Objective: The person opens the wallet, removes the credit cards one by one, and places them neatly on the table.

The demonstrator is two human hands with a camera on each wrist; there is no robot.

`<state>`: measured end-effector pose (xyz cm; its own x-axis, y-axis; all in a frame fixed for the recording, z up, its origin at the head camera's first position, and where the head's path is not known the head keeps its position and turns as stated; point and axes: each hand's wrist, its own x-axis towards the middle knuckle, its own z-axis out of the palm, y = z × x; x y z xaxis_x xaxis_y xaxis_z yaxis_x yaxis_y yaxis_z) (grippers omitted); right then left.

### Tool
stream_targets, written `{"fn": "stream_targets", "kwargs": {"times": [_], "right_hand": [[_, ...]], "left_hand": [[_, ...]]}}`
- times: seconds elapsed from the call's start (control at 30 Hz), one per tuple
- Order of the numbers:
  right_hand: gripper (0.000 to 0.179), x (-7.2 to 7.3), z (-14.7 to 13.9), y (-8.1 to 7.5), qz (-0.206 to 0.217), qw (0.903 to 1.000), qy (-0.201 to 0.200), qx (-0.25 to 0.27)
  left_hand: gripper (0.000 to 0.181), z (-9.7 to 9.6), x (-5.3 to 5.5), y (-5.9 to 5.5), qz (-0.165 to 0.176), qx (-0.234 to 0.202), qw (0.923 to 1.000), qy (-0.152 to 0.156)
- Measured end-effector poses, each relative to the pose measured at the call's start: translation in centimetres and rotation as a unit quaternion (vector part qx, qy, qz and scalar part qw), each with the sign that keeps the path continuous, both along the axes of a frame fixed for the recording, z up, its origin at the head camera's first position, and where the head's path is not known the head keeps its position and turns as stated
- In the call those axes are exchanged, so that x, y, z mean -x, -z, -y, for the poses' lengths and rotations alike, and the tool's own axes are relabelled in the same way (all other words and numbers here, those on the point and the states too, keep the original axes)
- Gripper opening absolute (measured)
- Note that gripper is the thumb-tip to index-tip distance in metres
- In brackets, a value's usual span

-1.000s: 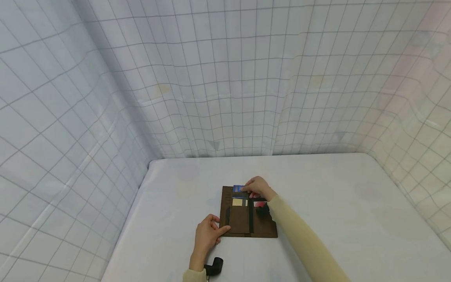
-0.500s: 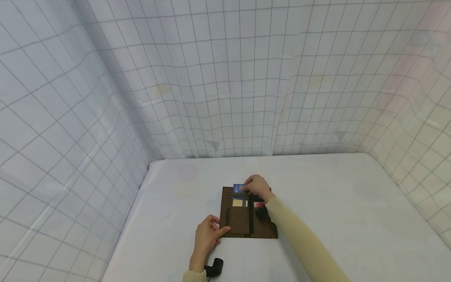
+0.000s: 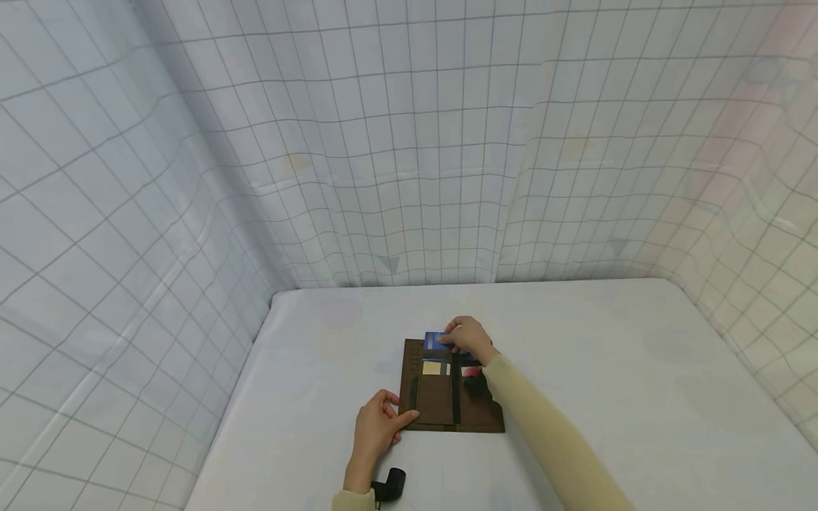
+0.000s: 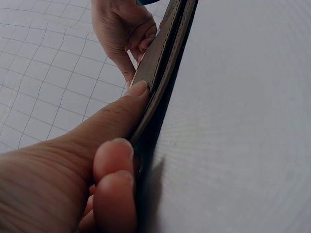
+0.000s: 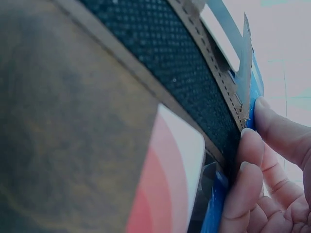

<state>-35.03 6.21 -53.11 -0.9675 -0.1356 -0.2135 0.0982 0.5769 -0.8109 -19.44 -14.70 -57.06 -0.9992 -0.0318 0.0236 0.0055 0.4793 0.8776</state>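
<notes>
A brown leather wallet (image 3: 435, 399) lies unfolded on the white table. My left hand (image 3: 375, 424) grips its lower left corner, thumb on top and other fingers at the edge; the left wrist view shows the thumb (image 4: 116, 114) pressing the leather. At the wallet's top, my right hand (image 3: 469, 336) pinches a blue card (image 3: 434, 341) partly out of its pocket. Below that card, a yellowish card (image 3: 432, 367) shows in another slot. In the right wrist view, a red-and-white card (image 5: 167, 179) sits in the other panel, beside a dark woven strap (image 5: 180, 77).
White table (image 3: 594, 369) surface extends around the wallet. Grid-patterned white curtains (image 3: 409, 177) hang at the back and both sides. A black wrist-worn device (image 3: 391, 484) is by the left wrist; another dark one (image 3: 476, 384) overlaps the wallet's right panel.
The blue card has risen slightly out of its pocket, away from me, with the right hand pinching it. The left hand keeps its place on the wallet corner.
</notes>
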Motion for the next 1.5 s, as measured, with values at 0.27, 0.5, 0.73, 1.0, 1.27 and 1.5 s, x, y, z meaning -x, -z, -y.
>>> {"fn": "stream_targets", "kwargs": {"times": [0.27, 0.5, 0.73, 1.0, 1.27, 1.5], "right_hand": [[0.025, 0.02, -0.04, -0.35, 0.001, 0.9997, -0.017, -0.019], [0.021, 0.25, 0.03, -0.52, -0.011, 0.9991, -0.017, -0.036], [0.021, 0.26, 0.15, -0.65, -0.003, 0.9992, -0.013, -0.037], [0.022, 0.63, 0.03, -0.47, -0.009, 0.9994, 0.017, -0.029], [0.023, 0.69, -0.01, -0.86, -0.007, 0.9991, 0.041, -0.003], [0.027, 0.86, -0.05, -0.44, -0.008, 0.9979, 0.065, 0.006]], "left_hand": [[0.043, 0.04, -0.09, -0.11, 0.002, 0.001, 1.0, 0.002], [0.042, 0.0, -0.11, -0.22, 0.007, 0.001, 1.0, -0.002], [0.042, 0.13, -0.12, 0.0, 0.009, 0.002, 1.0, 0.0], [0.043, 0.13, 0.02, -0.02, -0.004, 0.002, 1.0, 0.003], [0.042, 0.03, 0.08, -0.15, -0.009, 0.0, 1.0, 0.004], [0.041, 0.15, -0.04, -0.29, -0.006, 0.004, 1.0, 0.004]]}}
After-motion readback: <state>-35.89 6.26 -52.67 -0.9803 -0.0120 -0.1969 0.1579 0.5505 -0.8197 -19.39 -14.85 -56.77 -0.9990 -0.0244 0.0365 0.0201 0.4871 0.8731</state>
